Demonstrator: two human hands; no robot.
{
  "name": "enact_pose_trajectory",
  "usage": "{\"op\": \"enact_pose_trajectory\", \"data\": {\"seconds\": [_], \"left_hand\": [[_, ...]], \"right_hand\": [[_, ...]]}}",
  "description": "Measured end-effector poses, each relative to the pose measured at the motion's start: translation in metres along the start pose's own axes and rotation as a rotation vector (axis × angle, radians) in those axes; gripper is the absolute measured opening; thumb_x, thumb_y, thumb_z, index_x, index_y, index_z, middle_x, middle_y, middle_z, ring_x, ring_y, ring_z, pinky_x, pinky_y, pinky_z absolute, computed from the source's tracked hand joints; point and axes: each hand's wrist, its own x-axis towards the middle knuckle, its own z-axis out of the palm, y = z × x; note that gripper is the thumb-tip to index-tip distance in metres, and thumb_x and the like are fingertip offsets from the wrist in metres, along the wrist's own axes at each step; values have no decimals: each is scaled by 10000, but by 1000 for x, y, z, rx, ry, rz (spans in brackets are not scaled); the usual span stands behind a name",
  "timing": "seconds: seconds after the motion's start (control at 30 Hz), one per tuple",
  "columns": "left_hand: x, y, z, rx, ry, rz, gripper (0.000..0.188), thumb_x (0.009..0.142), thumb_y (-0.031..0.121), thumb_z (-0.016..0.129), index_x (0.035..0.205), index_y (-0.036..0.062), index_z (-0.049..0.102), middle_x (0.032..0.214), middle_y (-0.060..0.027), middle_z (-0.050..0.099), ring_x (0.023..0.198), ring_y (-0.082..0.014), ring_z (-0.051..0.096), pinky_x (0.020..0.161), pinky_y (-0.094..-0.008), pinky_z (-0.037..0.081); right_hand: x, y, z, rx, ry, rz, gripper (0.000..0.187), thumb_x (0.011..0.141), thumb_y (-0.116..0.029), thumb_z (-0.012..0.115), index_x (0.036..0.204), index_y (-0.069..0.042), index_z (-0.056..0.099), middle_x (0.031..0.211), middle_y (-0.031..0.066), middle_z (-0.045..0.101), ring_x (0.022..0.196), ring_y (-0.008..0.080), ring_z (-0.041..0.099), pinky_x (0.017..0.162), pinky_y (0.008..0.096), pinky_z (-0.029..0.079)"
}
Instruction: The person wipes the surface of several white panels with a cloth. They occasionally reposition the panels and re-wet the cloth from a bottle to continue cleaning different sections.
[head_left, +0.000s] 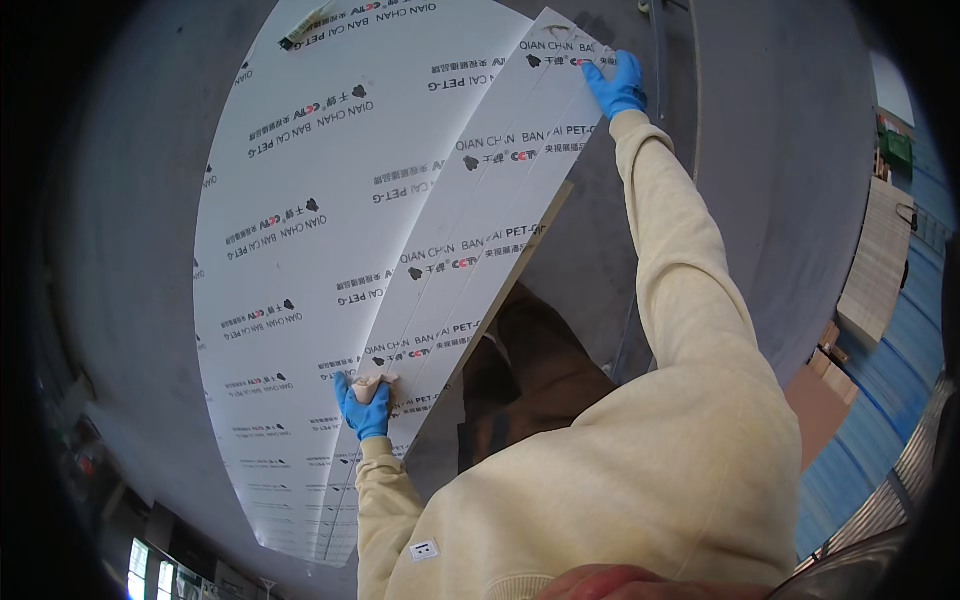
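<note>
A long narrow panel [490, 195] in printed white film lies slanting along the right side of a wide white panel [300, 170] with similar film. My left hand [365, 408], in a blue glove, is closed around a crumpled beige cloth or paper wad [368, 386]. It rests on the narrow panel near its near end. My right hand [617, 85], also gloved in blue, grips the narrow panel's right edge at the far corner, thumb on the upper face. The undersides of both panels are hidden.
A small tube-like item [303, 28] with a dark end lies on the wide panel's far part. Grey floor [770, 150] surrounds the panels. Stacked boards [872, 265] and a green container [895, 147] stand at the far right. My legs [535, 365] are beside the narrow panel.
</note>
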Motion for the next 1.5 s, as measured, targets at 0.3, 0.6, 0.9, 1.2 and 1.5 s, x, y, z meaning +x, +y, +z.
{"op": "enact_pose_trajectory", "data": {"seconds": [0.3, 0.6, 0.9, 1.2, 1.5], "left_hand": [[2, -3, 9, 25, 8, 32, 805, 672, 226, 909, 1336, -77, 570, 1494, -212, 490, 1365, -335, 501, 1178, -395, 383], [-23, 114, -21, -756, -226, -274, 475, 930, 228, 742, 1334, 24, 601, 1187, -93, 677, 1088, -172, 648, 935, -320, 538], [-98, 173, -44, -1323, -455, -166, 500, 1013, 385, 652, 1357, 27, 589, 1289, -119, 652, 1144, -223, 664, 973, -345, 564], [-163, 129, -72, -1314, -497, 21, 546, 1064, 432, 556, 1451, 48, 514, 1421, -120, 551, 1332, -208, 505, 1068, -362, 482], [-170, 26, -61, -801, 68, 159, 528, 978, 264, 680, 1419, 16, 527, 1390, -135, 536, 1328, -275, 487, 1115, -374, 397]], "right_hand": [[-5, -3, 2, -43, 17, 21, 856, 841, -609, 707, 1463, -68, 477, 1525, 185, 459, 1343, 393, 519, 1087, 482, 457], [-136, -148, -40, 403, -482, -399, 849, 910, -555, 721, 1498, -9, 443, 1547, 239, 446, 1434, 362, 444, 1162, 425, 398], [-376, -312, -138, 1256, -1552, 176, 812, 935, -297, 758, 1577, -30, 337, 1511, 137, 490, 1394, 258, 479, 1144, 384, 417], [-471, -336, -196, 1140, -1249, 244, 373, 937, -168, 744, 1262, -7, 655, 1168, 73, 699, 1064, 157, 647, 949, 316, 527], [-464, -279, -190, 885, -486, 140, 308, 890, -217, 811, 1095, -16, 701, 988, 50, 702, 877, 149, 641, 796, 340, 533]]}}
